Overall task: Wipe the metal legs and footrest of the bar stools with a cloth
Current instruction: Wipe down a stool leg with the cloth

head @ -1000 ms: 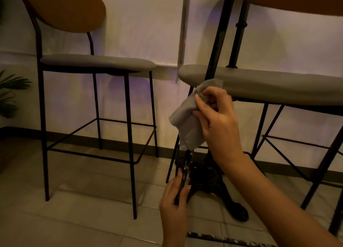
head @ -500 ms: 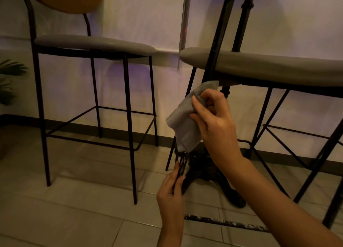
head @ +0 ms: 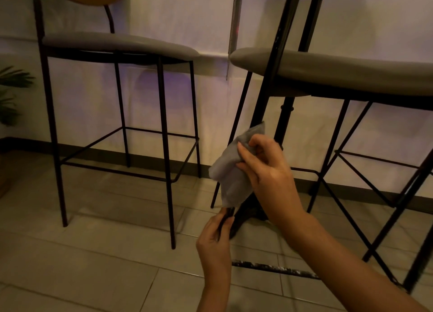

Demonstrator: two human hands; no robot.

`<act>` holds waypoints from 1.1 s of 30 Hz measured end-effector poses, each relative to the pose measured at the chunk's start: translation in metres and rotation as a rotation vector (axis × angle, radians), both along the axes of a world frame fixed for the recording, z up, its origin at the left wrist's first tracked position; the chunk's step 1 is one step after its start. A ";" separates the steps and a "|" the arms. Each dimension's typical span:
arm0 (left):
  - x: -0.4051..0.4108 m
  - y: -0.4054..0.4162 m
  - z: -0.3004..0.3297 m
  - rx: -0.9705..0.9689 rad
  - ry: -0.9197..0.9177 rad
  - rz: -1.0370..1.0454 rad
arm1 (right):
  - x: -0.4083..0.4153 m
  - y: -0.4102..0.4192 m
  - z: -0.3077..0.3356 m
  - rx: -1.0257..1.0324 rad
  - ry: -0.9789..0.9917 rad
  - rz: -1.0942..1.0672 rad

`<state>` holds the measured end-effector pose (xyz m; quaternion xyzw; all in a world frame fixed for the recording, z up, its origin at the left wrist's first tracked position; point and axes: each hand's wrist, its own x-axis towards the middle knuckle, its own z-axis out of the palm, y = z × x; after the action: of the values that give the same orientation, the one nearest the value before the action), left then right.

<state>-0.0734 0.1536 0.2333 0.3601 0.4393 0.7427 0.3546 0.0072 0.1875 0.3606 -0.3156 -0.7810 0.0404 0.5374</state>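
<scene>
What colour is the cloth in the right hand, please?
Light grey cloth, clearest in the head view.

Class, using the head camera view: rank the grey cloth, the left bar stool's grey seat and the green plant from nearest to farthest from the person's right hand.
1. Grey cloth: gripped in the right hand.
2. Left bar stool's grey seat: up and to the left.
3. Green plant: at the far left edge.

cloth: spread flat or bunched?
Bunched. The grey cloth is wrapped around the stool leg, gripped by the right hand.
</scene>
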 end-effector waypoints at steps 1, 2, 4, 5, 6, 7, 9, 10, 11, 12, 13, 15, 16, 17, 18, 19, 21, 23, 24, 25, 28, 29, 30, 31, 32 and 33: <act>-0.001 0.000 -0.001 -0.006 0.017 0.012 | -0.002 -0.007 -0.002 -0.066 0.020 0.029; -0.001 0.000 -0.001 -0.014 0.036 0.013 | 0.000 -0.008 -0.008 -0.055 -0.016 -0.009; -0.002 0.000 -0.001 -0.020 0.036 0.010 | 0.002 -0.008 -0.013 -0.107 0.014 0.021; -0.002 0.000 0.000 -0.015 0.036 0.004 | 0.002 -0.006 -0.012 -0.124 0.009 0.041; -0.002 0.000 0.001 -0.011 0.040 0.002 | 0.001 -0.004 -0.010 -0.049 -0.014 0.011; -0.003 0.000 0.002 -0.012 0.034 0.006 | -0.001 -0.004 -0.003 -0.055 0.014 0.021; -0.002 0.000 0.001 -0.017 0.008 0.006 | -0.003 0.002 0.010 -0.029 0.039 -0.066; -0.002 0.000 0.001 -0.017 -0.013 0.002 | -0.006 0.004 0.015 -0.022 0.054 -0.093; -0.001 0.001 0.001 -0.018 -0.026 0.002 | -0.005 0.006 0.017 0.024 0.035 -0.102; -0.001 0.000 0.001 -0.017 -0.021 0.003 | -0.005 0.006 0.016 -0.003 0.069 -0.076; 0.000 0.000 0.002 -0.016 -0.005 0.007 | -0.005 0.004 0.014 -0.033 0.108 -0.036; 0.000 -0.004 0.001 -0.008 0.052 0.031 | -0.006 -0.004 0.005 -0.134 0.151 0.058; -0.001 -0.008 0.001 -0.003 0.093 0.062 | -0.006 -0.005 0.000 -0.137 0.142 0.055; -0.002 -0.012 0.002 0.023 0.149 0.123 | -0.005 -0.006 -0.004 -0.173 0.130 0.065; -0.005 -0.017 0.004 0.078 0.228 0.207 | -0.005 -0.005 -0.007 -0.158 0.112 0.050; -0.007 -0.020 0.008 0.153 0.318 0.287 | -0.005 -0.006 -0.008 -0.138 0.082 0.030; -0.007 -0.021 0.021 0.315 0.479 0.337 | -0.004 -0.004 -0.006 -0.026 -0.042 -0.081; -0.001 -0.014 0.040 0.385 0.559 0.273 | -0.002 -0.004 -0.001 0.101 -0.183 -0.198; 0.004 -0.009 0.048 0.383 0.545 0.225 | 0.001 -0.006 0.003 0.138 -0.234 -0.208; 0.008 -0.005 0.055 0.373 0.516 0.188 | 0.005 -0.007 0.007 0.139 -0.258 -0.199; 0.018 0.005 0.064 0.354 0.421 0.210 | 0.018 -0.011 0.022 0.030 -0.269 -0.122; 0.020 0.008 0.067 0.348 0.391 0.227 | 0.021 -0.013 0.028 -0.017 -0.287 -0.112; 0.023 0.009 0.071 0.336 0.365 0.243 | 0.024 -0.015 0.034 -0.055 -0.309 -0.115; 0.024 0.011 0.077 0.320 0.341 0.254 | 0.026 -0.016 0.040 -0.082 -0.336 -0.126; 0.026 0.013 0.082 0.304 0.313 0.259 | 0.027 -0.018 0.047 -0.089 -0.361 -0.141; 0.027 0.014 0.087 0.292 0.285 0.262 | 0.027 -0.019 0.054 -0.084 -0.377 -0.162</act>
<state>-0.0467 0.1677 0.3198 0.4487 0.4159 0.7796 0.1338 0.0338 0.1684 0.4146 -0.4015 -0.8375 -0.0300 0.3696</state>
